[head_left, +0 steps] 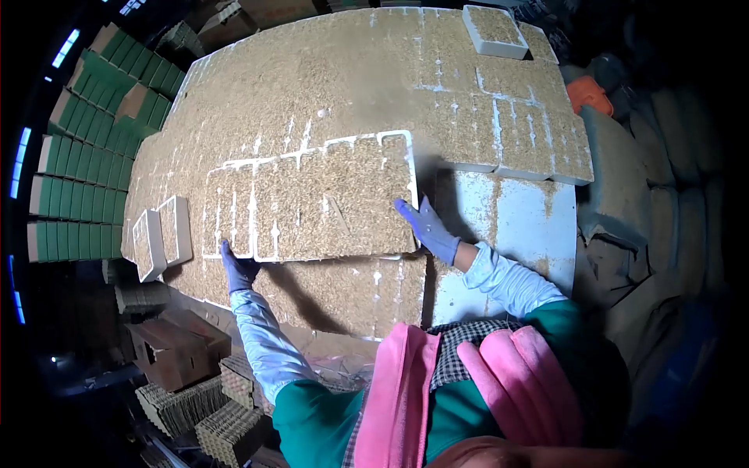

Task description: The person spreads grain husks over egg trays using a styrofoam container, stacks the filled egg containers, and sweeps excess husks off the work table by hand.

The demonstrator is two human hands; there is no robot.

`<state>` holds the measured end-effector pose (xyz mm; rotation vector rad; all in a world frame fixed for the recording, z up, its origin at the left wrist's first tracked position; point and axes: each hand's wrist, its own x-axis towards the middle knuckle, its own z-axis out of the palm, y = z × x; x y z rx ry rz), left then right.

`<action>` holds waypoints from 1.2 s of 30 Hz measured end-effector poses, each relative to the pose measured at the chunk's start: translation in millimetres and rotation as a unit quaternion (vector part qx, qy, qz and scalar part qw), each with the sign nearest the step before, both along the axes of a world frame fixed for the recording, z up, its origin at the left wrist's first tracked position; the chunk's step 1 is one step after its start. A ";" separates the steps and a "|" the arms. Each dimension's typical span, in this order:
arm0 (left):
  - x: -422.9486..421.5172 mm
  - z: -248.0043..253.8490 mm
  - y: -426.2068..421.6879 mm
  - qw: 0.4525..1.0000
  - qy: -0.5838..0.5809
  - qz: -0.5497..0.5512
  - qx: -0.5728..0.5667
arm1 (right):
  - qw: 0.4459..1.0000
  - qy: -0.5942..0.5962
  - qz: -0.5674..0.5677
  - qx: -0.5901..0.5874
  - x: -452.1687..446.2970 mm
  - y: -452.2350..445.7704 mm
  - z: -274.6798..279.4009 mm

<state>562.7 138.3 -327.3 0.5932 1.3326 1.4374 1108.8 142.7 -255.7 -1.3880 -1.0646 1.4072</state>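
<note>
A wide group of white-edged trays [335, 204] filled with pale tan grains lies tilted over other filled trays. My left hand [238, 267], in a purple glove, is at its lower left edge, with the fingers wrapped round the rim. At the right end my right hand [431, 230], also gloved in purple, presses against the side, its thumb apart from its fingers. Both hands hold the group between them. The undersides of the hands are hidden. Below the group, more grain-covered trays [351, 300] show.
Filled trays [312, 93] cover much of the table. A white-blue surface [538, 226] lies at right. One filled tray [499, 35] is raised at the back; small trays [178, 230] stand tilted at left. Cardboard box [179, 351], green-sided stacks [78, 203], sacks [616, 171] and an orange object [591, 96] surround it.
</note>
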 end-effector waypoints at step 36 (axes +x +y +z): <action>278.7 88.8 389.3 0.467 0.714 -0.485 -0.190 | 0.757 -0.432 0.288 0.397 -118.2 363.5 -97.3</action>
